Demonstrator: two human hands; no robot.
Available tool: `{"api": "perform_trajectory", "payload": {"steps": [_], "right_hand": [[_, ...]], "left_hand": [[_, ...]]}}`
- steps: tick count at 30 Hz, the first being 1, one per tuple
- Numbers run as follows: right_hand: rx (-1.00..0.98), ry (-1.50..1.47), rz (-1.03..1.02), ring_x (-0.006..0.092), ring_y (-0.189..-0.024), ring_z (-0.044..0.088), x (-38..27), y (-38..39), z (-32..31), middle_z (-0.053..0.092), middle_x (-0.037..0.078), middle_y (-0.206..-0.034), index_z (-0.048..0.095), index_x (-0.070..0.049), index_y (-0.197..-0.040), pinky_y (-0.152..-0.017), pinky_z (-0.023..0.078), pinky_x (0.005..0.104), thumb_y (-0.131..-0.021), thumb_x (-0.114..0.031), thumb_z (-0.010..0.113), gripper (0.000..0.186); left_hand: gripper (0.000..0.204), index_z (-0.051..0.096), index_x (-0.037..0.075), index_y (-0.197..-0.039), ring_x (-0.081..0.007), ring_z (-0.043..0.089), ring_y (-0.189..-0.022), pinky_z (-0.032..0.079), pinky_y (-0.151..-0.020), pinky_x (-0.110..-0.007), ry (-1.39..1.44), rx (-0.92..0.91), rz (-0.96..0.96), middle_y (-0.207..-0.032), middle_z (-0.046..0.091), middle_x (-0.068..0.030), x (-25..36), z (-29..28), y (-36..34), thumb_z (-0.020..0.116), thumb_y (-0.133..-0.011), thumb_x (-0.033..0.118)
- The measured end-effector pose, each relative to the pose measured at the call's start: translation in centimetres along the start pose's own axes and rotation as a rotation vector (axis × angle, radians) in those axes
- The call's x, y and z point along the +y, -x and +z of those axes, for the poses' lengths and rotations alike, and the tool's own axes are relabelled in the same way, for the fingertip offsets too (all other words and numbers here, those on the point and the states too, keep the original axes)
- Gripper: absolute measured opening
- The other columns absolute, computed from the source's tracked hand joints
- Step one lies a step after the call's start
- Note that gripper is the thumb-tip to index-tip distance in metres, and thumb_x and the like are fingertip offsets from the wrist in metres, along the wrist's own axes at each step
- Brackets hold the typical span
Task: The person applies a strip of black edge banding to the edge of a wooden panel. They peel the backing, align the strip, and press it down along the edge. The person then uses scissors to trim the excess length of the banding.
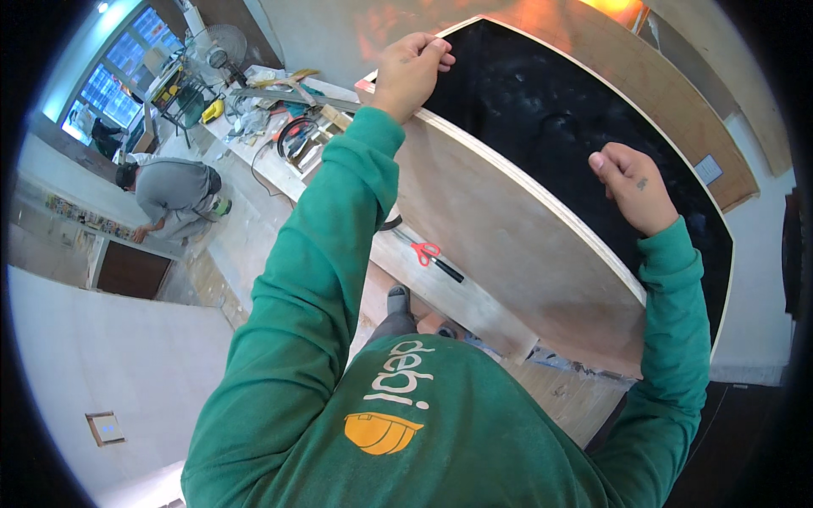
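A large plywood box point(517, 229) with pale edges stands before me, with a glossy black surface point(542, 110) marked by whitish smudges. Over its far left corner is my left hand point(411, 76), closed, thumb and fingertips pressed together. My right hand point(635, 186) hovers or rests above the black surface toward the right, its fingers curled into a pinch. Whatever either pinch holds, if anything, is too small or hidden to make out. Below the box's left side, red-handled scissors point(426, 252) lie on a pale board beside a black-handled tool point(447, 270).
A curved wooden panel point(669, 102) stands behind the box. To the left, a long bench point(262, 152) carries scattered tools and scraps. A co-worker in grey point(178, 193) bends low by the left wall. A standing fan point(222, 51) is farther back.
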State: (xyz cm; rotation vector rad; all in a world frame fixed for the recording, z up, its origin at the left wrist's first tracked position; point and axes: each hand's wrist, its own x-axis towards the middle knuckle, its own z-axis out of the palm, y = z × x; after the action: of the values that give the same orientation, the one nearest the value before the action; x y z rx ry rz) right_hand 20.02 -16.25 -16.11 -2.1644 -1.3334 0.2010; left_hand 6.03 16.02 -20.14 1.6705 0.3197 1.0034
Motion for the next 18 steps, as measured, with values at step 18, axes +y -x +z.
{"api": "perform_trajectory", "payload": {"steps": [18], "right_hand": [[0.025,-0.066,-0.031,0.0099,-0.074,0.051,2.5,-2.8,0.5,0.052,0.001,-0.078,0.059,-0.001,-0.095,-0.069,0.043,0.0246,-0.091,-0.001,0.059,0.004]], "left_hand": [[0.064,0.057,-0.001,-0.127,-0.0448,0.056,-0.118,0.043,-0.102,-0.049,-0.849,-0.388,-0.858,-0.126,0.058,-0.0312,-37.2,-25.5,45.7,0.05,-0.096,0.054]]}}
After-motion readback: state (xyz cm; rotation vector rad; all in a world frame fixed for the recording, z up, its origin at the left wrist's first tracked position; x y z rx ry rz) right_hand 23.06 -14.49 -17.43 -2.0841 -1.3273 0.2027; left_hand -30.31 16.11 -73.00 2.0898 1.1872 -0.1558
